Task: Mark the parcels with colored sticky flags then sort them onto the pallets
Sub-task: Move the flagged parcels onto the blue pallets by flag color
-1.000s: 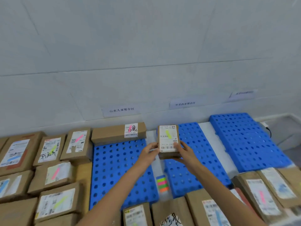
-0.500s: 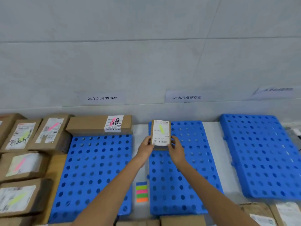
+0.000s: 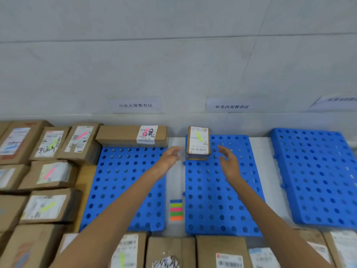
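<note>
The yellow-flagged parcel [image 3: 198, 144] sits at the middle pallet's [image 3: 222, 190] eleven o'clock corner. Your left hand [image 3: 171, 157] at its eight and right hand [image 3: 228, 161] at its four hold nothing, fingers [image 3: 222, 148] wide. Pull both straight toward six without nudging it.

A pale grey wall [image 3: 173, 60] of large panels with thin seams fills the upper half, evenly lit. Three white paper signs sit low on it: left sign [image 3: 135, 105], middle sign [image 3: 231, 106], and a blurred right sign [image 3: 337, 101].
</note>
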Tool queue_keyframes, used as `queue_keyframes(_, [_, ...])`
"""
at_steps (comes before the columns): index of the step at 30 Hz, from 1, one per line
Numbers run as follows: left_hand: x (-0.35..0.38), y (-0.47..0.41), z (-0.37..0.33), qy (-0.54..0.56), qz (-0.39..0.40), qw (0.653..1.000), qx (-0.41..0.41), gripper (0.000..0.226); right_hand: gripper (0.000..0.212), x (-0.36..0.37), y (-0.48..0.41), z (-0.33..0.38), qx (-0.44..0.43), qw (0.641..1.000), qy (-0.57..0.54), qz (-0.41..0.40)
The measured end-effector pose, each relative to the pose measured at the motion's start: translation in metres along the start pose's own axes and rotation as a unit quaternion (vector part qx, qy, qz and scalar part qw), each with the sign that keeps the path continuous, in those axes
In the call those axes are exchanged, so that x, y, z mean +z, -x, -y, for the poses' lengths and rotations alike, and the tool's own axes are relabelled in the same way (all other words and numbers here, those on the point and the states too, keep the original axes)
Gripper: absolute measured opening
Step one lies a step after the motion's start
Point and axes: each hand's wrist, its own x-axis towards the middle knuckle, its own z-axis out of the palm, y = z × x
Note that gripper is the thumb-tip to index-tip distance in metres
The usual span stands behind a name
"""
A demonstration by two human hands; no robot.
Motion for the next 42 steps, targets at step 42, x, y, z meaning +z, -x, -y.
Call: queue_keyframes(42, [-0.211, 0.351, 0.289, 0.055, -0.185, 0.981, 0.029, 0.052, 0.051, 0.254, 0.422, 0.010, 0.100, 0.948, -0.054, 0.297])
